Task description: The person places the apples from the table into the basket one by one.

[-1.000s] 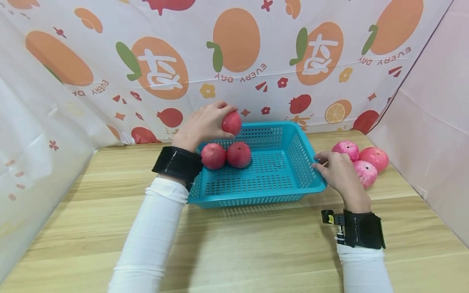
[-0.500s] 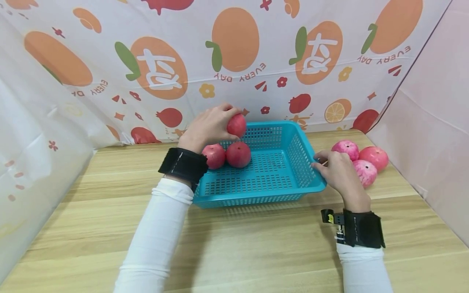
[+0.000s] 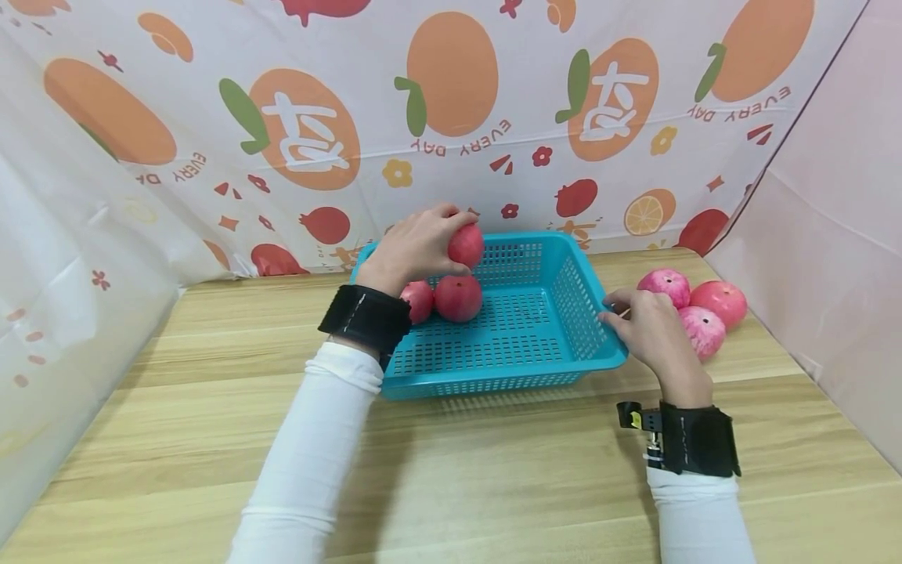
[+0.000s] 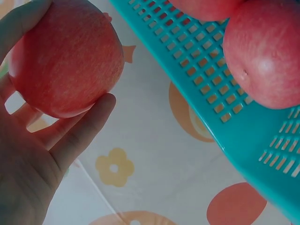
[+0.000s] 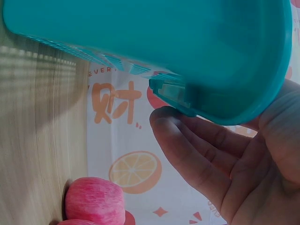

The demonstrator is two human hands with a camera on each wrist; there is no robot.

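1. My left grip (image 3: 413, 247) holds a red apple (image 3: 467, 245) up near the back of the blue basket (image 3: 507, 377).
2. My right grip (image 3: 654, 329) pinches its right rim.
3. Two apples (image 3: 459, 298) sit inside; three apples (image 3: 720, 304) lie outside.

The head view is brightly lit, with soft shadows cast on the pale wood-grain table (image 3: 176, 415) beneath the rectangular teal plastic basket (image 3: 507, 375). Both wrist views are rendered dimmer; in the left, glare is caught on a round pinkish-red apple (image 4: 263, 54).
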